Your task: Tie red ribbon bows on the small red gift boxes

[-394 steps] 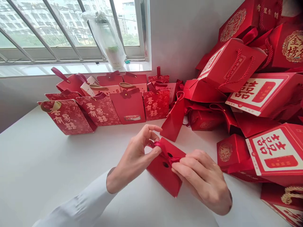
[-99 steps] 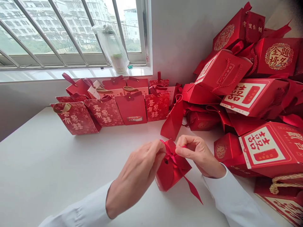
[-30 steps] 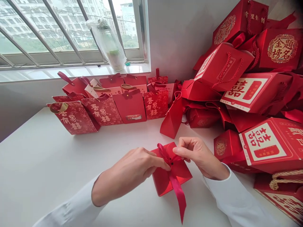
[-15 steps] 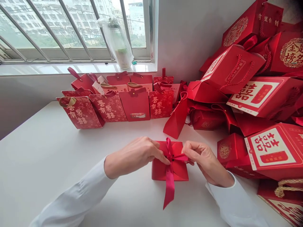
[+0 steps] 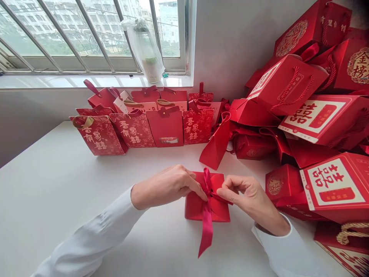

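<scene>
A small red gift box rests on the white table, with a magenta satin ribbon crossing its top and knotted near the middle. One ribbon tail hangs over the near side onto the table; a loop stands up at the far side. From the left, my left hand is closed at the knot, its fingertips pressing the ribbon against the lid. My right hand pinches the ribbon's right-hand part between thumb and forefinger, just right of the knot. Its other fingers are curled, and they partly hide the ribbon there.
Behind the box stand rows of red gift bags. A folded red carton leans beside them. Red boxes are heaped along the right. On the windowsill is a plastic-wrapped cup, by a barred window.
My right hand has shifted slightly left and inward, closer to the knot, and the ribbon part at it now lies lower. My left hand stays at the knot. The view has shifted slightly.
</scene>
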`<state>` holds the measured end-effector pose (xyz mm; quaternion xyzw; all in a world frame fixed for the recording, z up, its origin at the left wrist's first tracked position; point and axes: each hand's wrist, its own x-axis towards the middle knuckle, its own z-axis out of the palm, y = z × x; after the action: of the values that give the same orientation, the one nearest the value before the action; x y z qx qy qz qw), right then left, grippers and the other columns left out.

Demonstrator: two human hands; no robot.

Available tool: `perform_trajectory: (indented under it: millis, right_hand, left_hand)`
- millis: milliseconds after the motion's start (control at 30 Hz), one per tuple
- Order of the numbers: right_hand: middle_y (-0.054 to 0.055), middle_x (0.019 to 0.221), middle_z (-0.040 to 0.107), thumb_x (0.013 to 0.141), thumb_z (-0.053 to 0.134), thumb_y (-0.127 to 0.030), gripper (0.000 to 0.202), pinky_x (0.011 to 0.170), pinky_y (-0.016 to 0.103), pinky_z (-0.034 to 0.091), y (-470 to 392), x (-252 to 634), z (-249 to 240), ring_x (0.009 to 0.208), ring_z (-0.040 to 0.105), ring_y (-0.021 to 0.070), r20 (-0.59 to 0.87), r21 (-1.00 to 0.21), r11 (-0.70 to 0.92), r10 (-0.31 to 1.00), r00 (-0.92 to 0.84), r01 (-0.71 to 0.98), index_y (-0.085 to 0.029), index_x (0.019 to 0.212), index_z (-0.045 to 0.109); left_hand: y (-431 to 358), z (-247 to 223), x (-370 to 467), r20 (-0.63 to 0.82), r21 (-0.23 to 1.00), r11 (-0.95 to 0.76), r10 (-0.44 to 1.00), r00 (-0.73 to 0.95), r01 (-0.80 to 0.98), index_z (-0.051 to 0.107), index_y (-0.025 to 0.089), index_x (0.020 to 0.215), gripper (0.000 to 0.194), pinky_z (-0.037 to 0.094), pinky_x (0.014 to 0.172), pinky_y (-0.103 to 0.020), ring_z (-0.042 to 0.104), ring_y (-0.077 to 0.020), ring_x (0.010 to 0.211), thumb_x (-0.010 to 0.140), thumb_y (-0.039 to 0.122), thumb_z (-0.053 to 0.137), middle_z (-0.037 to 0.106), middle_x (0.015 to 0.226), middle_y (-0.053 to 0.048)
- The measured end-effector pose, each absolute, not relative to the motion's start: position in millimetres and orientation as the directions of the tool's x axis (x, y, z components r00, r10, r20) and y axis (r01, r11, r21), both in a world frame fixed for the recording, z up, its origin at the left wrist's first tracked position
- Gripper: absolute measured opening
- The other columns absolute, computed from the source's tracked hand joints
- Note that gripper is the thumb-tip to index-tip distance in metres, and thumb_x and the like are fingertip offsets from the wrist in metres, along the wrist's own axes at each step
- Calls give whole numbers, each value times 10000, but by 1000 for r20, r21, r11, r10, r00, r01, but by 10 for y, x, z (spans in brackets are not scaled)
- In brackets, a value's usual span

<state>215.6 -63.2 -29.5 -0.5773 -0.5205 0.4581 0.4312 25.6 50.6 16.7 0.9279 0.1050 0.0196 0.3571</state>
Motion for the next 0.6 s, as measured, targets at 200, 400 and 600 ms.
perform_trajectory:
  millis: [200,400,600]
  right_hand:
    - [-44,603,351,854,579,-464,392,549,250,248,-618,2166,-352,578,288,105,-111,-993,-111,994,-5,-42,-184,620,435]
    - [-49,634,365,876,563,-453,329,540,234,260,-605,2196,-356,574,303,96,-58,-998,-57,998,38,-28,-189,703,467]
    - [-40,668,492,830,640,-406,213,595,241,341,-636,2224,-308,621,427,115,-15,-989,-11,1000,-22,146,-215,867,552]
  left_hand:
    - [520,162,246,-68,698,-687,218,974,202,739,246,955,523,344,507,-149,444,-57,544,749,-82,388,664,755,5]
    - [534,156,234,-84,705,-680,200,976,201,729,239,991,533,344,503,-144,423,-53,533,760,-80,369,670,780,2]
    - [553,174,218,-92,680,-707,179,980,193,718,228,1017,503,345,521,-145,421,-54,536,791,-65,376,645,745,-1]
